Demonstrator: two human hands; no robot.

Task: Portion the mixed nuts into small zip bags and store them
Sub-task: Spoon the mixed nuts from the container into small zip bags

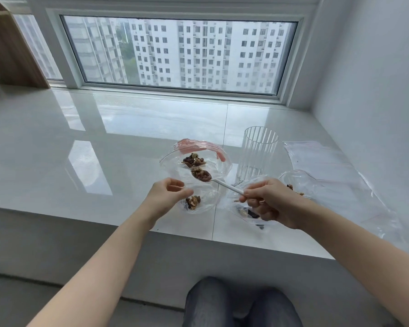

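We are mid-scoop on the glossy white ledge (128,128) under the window: our right hand (267,201) pinches the white handle of a plastic spoon (222,184), whose bowl carries a heap of mixed nuts (200,174) and sits over the mouth of the larger clear zip bag (194,159) with the red seal strip. More nuts lie deeper inside that bag. Our left hand (165,194) has fingers and thumb curled at the edge of a small zip bag (196,201) that already holds a few walnuts and dark pieces; it seems to pinch the rim, though the clear plastic makes the contact hard to confirm. The hands stand apart, with the bags between them. Under the right hand lies another small bag with some nuts, partly hidden, and a third one (295,185) lies just beyond the wrist. A ribbed empty glass (257,152) stands upright just beside the large bag, and flat unused bags (321,161) lie to the right. To do this step well, we should keep the spoon level while carrying it the short way to the small bag, hold that bag's mouth wide and raised with the left fingers, tip the spoon only once its bowl is past the rim, and keep the seal track clean of crumbs so it closes properly.
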